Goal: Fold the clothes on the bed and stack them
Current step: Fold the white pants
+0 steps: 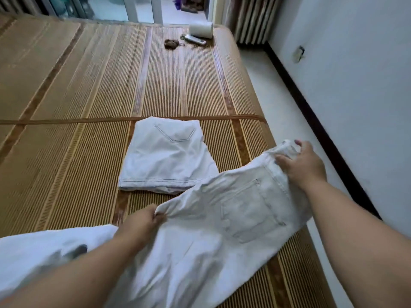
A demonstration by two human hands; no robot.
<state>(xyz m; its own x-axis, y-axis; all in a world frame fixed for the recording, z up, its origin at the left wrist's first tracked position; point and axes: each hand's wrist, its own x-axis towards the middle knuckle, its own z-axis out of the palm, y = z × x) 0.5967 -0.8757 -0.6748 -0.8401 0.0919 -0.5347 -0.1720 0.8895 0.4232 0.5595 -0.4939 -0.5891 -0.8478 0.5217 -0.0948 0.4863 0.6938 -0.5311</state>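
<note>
Head view: I see a bed covered by a striped woven mat [89, 85], with the clothes in the lower half of the frame. A folded white garment [166, 156] lies flat on the mat just off centre toward 9 o'clock, stitched pocket facing up. A pair of white trousers [222, 218] stretches from 6 o'clock up toward 3 o'clock, back pocket uppermost, its upper edge overlapping the near right corner of the folded garment. My view shows the right hand [300, 165] at 3 o'clock, fingers curled over the waistband and gripping it. The left hand [142, 221] at 7 o'clock pinches a bunched edge of the same trousers between thumb and fingers. More white cloth [44, 252] lies at 8 o'clock under the left forearm. At 12 o'clock, near the far edge of the bed, rest a white roll [201, 29], a pale handset-like object [195, 39] and a small brown item [171, 42] that I cannot identify. A white wall [355, 85] runs along 2 o'clock.
</note>
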